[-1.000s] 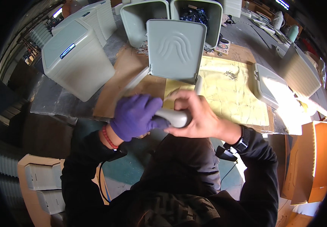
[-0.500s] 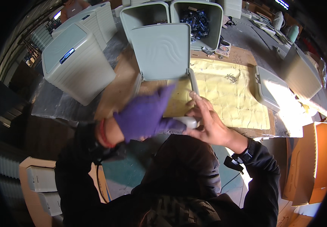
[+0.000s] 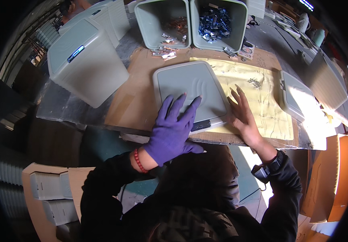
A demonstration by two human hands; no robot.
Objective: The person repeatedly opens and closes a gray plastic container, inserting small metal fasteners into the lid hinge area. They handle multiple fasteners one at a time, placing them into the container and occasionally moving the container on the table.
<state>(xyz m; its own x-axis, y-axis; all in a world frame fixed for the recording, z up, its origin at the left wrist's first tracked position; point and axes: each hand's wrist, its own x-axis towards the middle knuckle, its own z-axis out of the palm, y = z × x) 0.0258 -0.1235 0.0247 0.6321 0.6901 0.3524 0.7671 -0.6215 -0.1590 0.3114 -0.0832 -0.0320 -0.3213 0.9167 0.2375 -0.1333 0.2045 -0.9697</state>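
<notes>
A grey-green bin lid (image 3: 182,80) lies flat at the table's front edge, its hinged flap down in the frame and a dark label strip (image 3: 201,126) on its near edge. My left hand (image 3: 172,129), in a purple glove with the fingertips bare, is open, its spread fingers lying on the flap's near left part. My right hand (image 3: 244,117), ungloved, is open at the lid's right edge, fingers stretched out; whether it touches the edge I cannot tell. A yellow paper sheet (image 3: 242,74) lies partly under the lid.
Two open bins hold coppery metal pieces (image 3: 178,26) and blue-black clips (image 3: 214,24). Small screws (image 3: 254,83) are scattered on the yellow sheet. Another lid (image 3: 297,94) lies at right. A closed bin (image 3: 87,64) stands at left, and a cardboard box (image 3: 41,193) with grey parts sits below.
The lid's flap, raised before, has come down flat. My left hand has moved onto it with fingers spread; my right hand has shifted from the near edge to the right side.
</notes>
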